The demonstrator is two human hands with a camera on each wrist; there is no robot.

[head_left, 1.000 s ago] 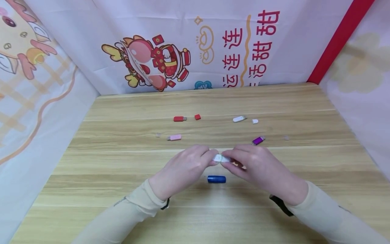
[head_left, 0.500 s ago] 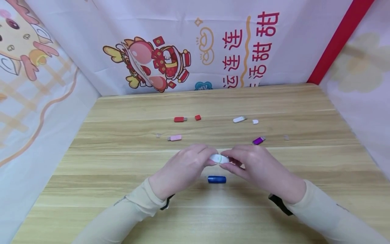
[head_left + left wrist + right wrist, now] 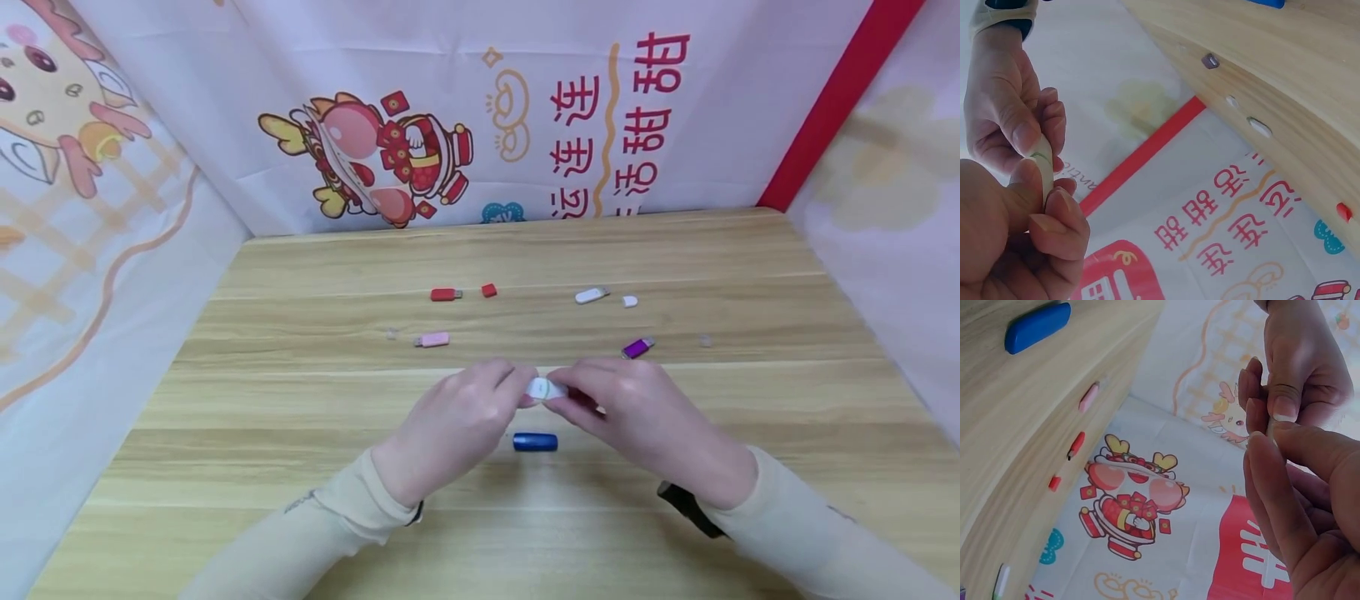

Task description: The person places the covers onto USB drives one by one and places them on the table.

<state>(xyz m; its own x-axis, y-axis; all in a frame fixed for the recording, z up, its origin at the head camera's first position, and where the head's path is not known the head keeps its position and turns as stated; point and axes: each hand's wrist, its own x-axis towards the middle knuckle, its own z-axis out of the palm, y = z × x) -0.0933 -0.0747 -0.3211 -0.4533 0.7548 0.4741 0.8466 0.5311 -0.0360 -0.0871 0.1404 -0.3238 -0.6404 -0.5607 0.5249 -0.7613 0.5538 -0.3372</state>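
A white USB flash drive (image 3: 542, 387) with a thin green line across it is held above the table in both hands. My left hand (image 3: 457, 421) pinches one end between thumb and fingers. The other end is pinched by my right hand (image 3: 648, 421). In the left wrist view, the flash drive (image 3: 1044, 164) shows edge-on between the two thumbs, the green line lying between the hands. Fingers cover most of it in the right wrist view. Below the hands, close to me, a blue oblong stick (image 3: 536, 442) lies on the wood.
Farther back on the table (image 3: 337, 467) lie uncapped flash drives: red (image 3: 443, 295), pink (image 3: 433, 340), white (image 3: 591, 296) and purple (image 3: 637, 348). A red cap (image 3: 489, 290), a white cap (image 3: 630, 302) and clear caps (image 3: 705, 340) lie beside them. Printed cloth (image 3: 450, 50) hangs behind.
Half a second ago more of the flash drive's left end showed; now my left fingers cover more of it. Both hands stay nearly in place, and the objects on the table lie as before.
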